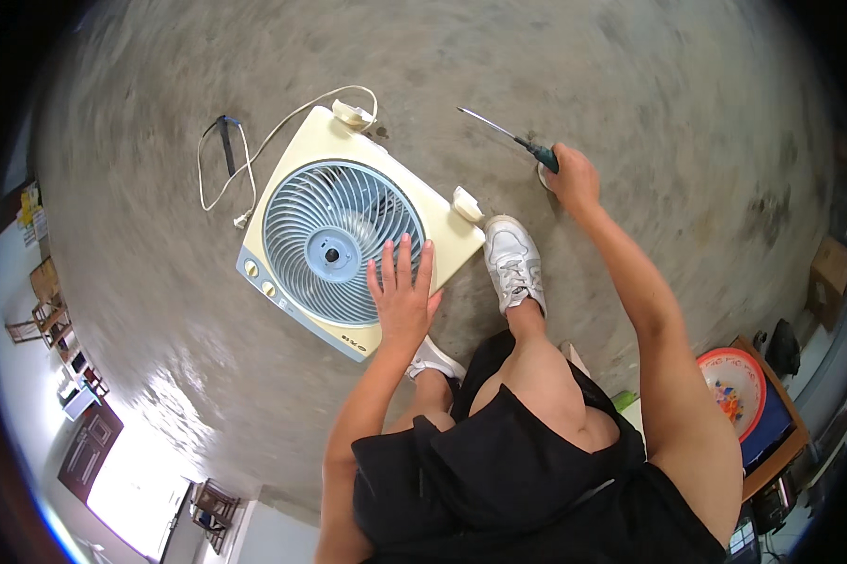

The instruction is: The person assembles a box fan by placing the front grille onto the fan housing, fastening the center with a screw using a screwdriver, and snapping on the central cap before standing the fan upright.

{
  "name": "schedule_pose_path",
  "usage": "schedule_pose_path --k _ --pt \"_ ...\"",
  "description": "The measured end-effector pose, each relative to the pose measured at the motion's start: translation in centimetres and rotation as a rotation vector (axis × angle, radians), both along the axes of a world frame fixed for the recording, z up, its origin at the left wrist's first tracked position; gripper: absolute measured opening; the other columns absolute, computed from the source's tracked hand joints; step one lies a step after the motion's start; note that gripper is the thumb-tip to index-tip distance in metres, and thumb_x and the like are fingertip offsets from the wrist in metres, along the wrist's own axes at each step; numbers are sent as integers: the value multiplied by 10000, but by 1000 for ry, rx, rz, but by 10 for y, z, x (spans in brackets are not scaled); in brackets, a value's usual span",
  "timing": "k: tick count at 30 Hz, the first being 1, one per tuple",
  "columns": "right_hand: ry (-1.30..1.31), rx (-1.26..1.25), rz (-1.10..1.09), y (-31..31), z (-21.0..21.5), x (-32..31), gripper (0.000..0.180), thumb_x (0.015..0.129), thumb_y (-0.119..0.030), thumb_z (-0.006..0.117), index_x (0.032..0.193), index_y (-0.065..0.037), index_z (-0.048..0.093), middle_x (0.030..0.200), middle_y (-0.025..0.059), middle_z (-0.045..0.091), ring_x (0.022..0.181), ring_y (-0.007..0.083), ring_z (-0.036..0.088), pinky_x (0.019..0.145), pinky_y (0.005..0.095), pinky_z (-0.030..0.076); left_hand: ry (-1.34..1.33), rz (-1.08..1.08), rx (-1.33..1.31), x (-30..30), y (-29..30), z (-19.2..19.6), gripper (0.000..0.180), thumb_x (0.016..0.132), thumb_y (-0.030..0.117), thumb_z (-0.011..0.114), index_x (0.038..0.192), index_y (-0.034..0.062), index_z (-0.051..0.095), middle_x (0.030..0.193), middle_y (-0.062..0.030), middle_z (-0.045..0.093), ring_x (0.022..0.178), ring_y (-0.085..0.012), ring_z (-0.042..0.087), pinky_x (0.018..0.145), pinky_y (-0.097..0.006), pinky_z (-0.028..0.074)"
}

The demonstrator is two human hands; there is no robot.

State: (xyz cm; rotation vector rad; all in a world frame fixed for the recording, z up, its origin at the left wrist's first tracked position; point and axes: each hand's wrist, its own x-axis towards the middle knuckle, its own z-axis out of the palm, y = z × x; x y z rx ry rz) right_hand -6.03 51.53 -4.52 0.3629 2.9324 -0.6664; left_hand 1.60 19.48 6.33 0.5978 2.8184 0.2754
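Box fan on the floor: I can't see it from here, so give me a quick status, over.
Left hand flat on box fan grille. Right hand grips screwdriver, off the fan. Power cord loose beside it. Nothing blocking.

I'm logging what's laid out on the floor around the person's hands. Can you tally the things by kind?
Box fan, under the left hand: 1
Screwdriver, in the right hand: 1
Power cord: 1
Fan feet: 2
Fan knobs: 2
White shoes: 2
Total: 9
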Motion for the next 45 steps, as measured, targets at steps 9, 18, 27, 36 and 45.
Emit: schedule_pose_path --k 9,18,27,36,45 --pt "-60 -15 -19 9 -3 2 194 738 -136 698 846 -92 542 836 124 624 836 337 612 678 463 474 -2 24 99 -1 -5 1 894 603 229 817 1422 164 465 1501 -145 349 1399 -366 287 1121 -534 191" --pt "-113 -226 41 -41 32 32 232 717 -116 733 886 -69 581 794 145 633 807 371 625 677 468 483 -19 34 90 -3 -4 2 888 633 250 800 1442 157 444 1505 -151 350 1398 -353 285 1119 -533 179" --pt "-249 -328 155 -59 11 38 251 719 -95 750 865 -72 547 823 151 619 861 378 602 702 487 455 -3 50 118 0 -4 -3 905 622 271 821 1440 168 447 1506 -142 356 1395 -345 302 1118 -538 186" --pt "-172 -280 -31 -60 23 42 245 701 -99 760 869 -53 588 812 151 664 724 342 637 640 430 494 69 138 175 -4 -4 17 746 684 297 796 1361 130 529 1431 -133 447 1337 -341 383 1096 -513 244" --pt "-492 -1377 -318 -133 175 29 265 744 65 744 817 -45 514 809 106 642 645 135 582 551 256 461 285 35 818 -17 4 46 395 697 127 800 1051 32 651 971 -87 607 844 -271 610 700 -362 498"
